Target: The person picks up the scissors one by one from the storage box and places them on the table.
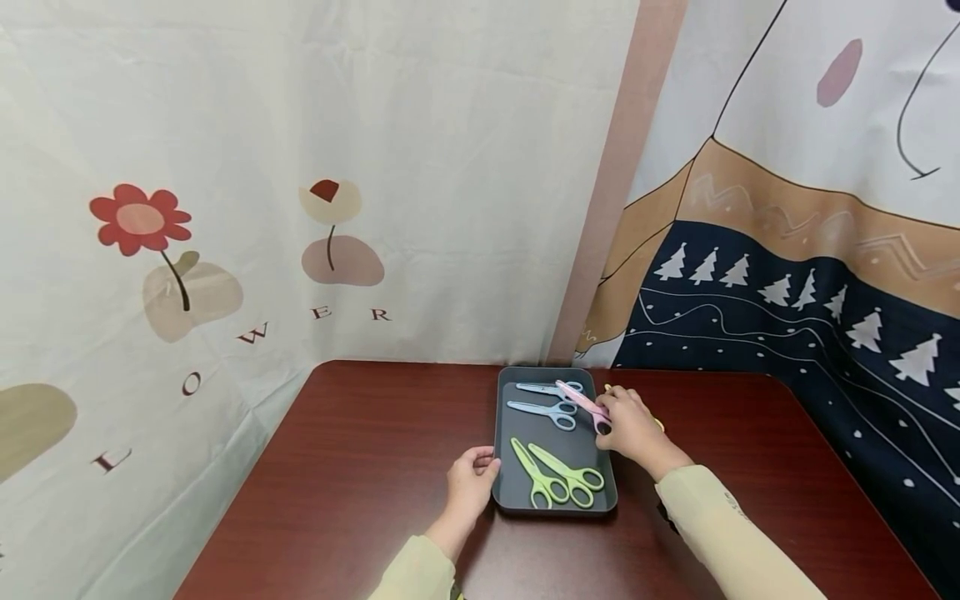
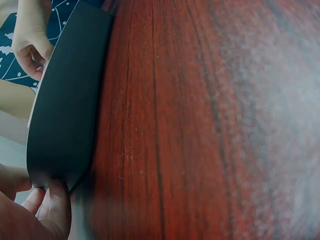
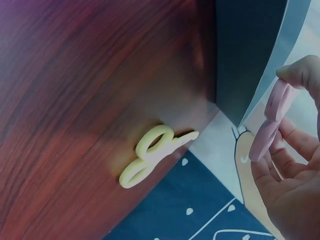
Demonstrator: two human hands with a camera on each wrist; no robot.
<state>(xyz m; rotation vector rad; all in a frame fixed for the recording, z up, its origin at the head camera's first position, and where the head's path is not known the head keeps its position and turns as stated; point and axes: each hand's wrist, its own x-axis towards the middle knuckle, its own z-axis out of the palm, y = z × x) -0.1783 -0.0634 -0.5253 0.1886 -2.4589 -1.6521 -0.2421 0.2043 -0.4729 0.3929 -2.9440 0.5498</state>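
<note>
My right hand [image 1: 633,423] pinches a pair of pink scissors [image 1: 579,400] by the handles over the tray's right rim, blades pointing left. In the right wrist view, thumb and fingers hold the pink handle loops [image 3: 274,117]. My left hand [image 1: 472,479] grips the left side of a dark grey tray [image 1: 501,433], fingertips at its outer wall [image 2: 70,100]. Two blue scissors [image 1: 542,408] lie in the tray's far half, partly overlapped by the pink pair. Two green scissors [image 1: 573,477] lie in the near half, side by side.
Yellow scissors [image 3: 155,152] lie on the brown table [image 1: 360,467] right of the tray, mostly hidden behind my right hand in the head view. Printed cloth [image 1: 450,167] hangs behind the table and on its right.
</note>
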